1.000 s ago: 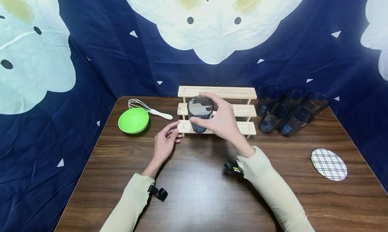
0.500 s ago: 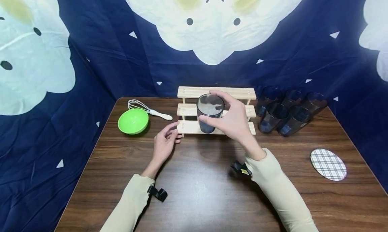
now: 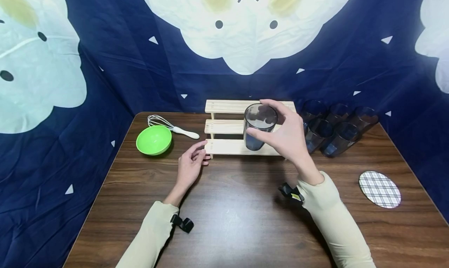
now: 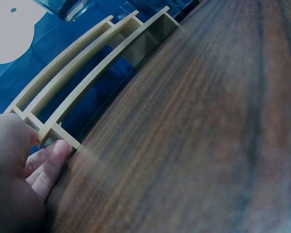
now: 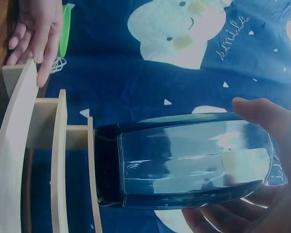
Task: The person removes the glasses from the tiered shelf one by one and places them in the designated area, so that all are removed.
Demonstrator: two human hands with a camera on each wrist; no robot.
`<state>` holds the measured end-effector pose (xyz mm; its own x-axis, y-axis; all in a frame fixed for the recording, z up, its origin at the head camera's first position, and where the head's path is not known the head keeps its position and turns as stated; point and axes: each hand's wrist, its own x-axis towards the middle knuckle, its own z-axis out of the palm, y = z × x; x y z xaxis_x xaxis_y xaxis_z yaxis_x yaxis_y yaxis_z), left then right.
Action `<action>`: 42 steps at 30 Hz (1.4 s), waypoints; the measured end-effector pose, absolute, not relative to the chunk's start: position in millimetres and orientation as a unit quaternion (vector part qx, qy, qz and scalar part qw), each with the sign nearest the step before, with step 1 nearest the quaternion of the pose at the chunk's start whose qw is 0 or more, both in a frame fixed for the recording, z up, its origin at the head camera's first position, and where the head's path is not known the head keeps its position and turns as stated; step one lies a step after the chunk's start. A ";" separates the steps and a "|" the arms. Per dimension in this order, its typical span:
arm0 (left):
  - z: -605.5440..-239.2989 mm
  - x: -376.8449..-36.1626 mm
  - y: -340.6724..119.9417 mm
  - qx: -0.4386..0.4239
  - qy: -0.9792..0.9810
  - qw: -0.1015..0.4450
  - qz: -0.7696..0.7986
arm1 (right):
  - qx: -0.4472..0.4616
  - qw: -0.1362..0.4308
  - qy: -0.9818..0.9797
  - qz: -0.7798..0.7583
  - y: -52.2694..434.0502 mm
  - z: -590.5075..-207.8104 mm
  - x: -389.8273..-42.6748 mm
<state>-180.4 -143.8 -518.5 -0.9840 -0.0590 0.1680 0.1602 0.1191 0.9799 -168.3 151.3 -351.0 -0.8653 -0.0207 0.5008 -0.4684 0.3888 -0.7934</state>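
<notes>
My right hand grips a dark tinted drinking glass near its rim, thumb on the near side and fingers behind. The glass is upright over the right half of a three-tier wooden rack. In the right wrist view the glass has its thick base close to a shelf edge; whether they touch I cannot tell. My left hand holds the left end of the rack's lowest shelf. In the left wrist view the fingertips lie against the rack's end support.
Several matching dark glasses stand right of the rack. A green bowl and a white-handled whisk lie to its left. A round plaid coaster is on the table's right side. A dark blue patterned cloth hangs behind.
My right hand has carried the glass to the right along the rack, from the left part to the right half. The left hand has stayed at the rack's end.
</notes>
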 end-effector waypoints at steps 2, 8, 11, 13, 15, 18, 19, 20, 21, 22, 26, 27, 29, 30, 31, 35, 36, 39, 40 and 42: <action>-518.5 -180.6 -143.6 -0.034 -0.744 0.082 -0.662 | 0.146 0.213 -0.805 0.534 156.3 -351.3 -168.0; -518.9 -181.2 -143.5 -0.031 -0.745 0.081 -0.662 | 0.138 0.219 -0.801 0.539 169.7 -352.3 -167.6; -519.8 -180.9 -144.1 -0.032 -0.744 0.083 -0.662 | 0.139 0.222 -0.794 0.549 175.3 -352.6 -167.3; -520.0 -180.8 -144.4 -0.032 -0.745 0.083 -0.661 | 0.142 0.222 -0.789 0.555 178.9 -352.3 -167.1; -520.2 -180.3 -144.6 -0.032 -0.744 0.085 -0.662 | 0.143 0.222 -0.787 0.558 182.4 -351.9 -166.9; -521.0 -180.2 -144.9 -0.031 -0.745 0.084 -0.661 | 0.142 0.226 -0.788 0.555 187.4 -350.8 -166.4; -521.2 -180.2 -144.9 -0.030 -0.745 0.085 -0.661 | 0.141 0.229 -0.788 0.555 189.1 -350.0 -166.3; -521.3 -180.2 -144.9 -0.030 -0.745 0.085 -0.661 | 0.139 0.232 -0.787 0.555 190.8 -349.0 -165.9; -521.4 -180.4 -144.8 -0.030 -0.745 0.085 -0.661 | 0.139 0.236 -0.785 0.556 192.4 -347.7 -165.7; -521.1 -180.5 -144.8 -0.030 -0.745 0.085 -0.660 | 0.140 0.238 -0.779 0.562 194.0 -346.0 -165.4; -519.5 -180.3 -144.4 -0.031 -0.745 0.088 -0.660 | 0.148 0.245 -0.754 0.592 201.1 -337.8 -162.8; -519.3 -180.1 -144.4 -0.032 -0.745 0.088 -0.660 | 0.152 0.246 -0.744 0.602 203.2 -335.8 -162.2; -518.6 -180.7 -143.4 -0.032 -0.745 0.087 -0.660 | 0.158 0.252 -0.727 0.619 208.9 -331.7 -160.6; -518.5 -181.0 -143.1 -0.031 -0.746 0.085 -0.660 | 0.162 0.254 -0.716 0.629 211.8 -330.0 -160.0; -518.4 -181.0 -142.7 -0.031 -0.746 0.084 -0.660 | 0.164 0.257 -0.707 0.638 214.8 -328.6 -159.4; -518.5 -180.7 -142.0 -0.029 -0.747 0.081 -0.659 | 0.163 0.268 -0.680 0.663 226.6 -324.9 -157.2; -518.5 -180.5 -141.9 -0.029 -0.747 0.080 -0.659 | 0.161 0.271 -0.676 0.666 229.5 -324.3 -156.9; -518.2 -180.0 -141.7 -0.031 -0.748 0.084 -0.658 | 0.152 0.280 -0.668 0.672 238.1 -322.8 -155.8; -518.4 -180.0 -142.0 -0.032 -0.747 0.086 -0.659 | 0.148 0.282 -0.667 0.674 240.8 -322.5 -155.5; -519.1 -180.5 -142.3 -0.032 -0.745 0.088 -0.661 | 0.141 0.285 -0.664 0.676 246.0 -322.2 -154.8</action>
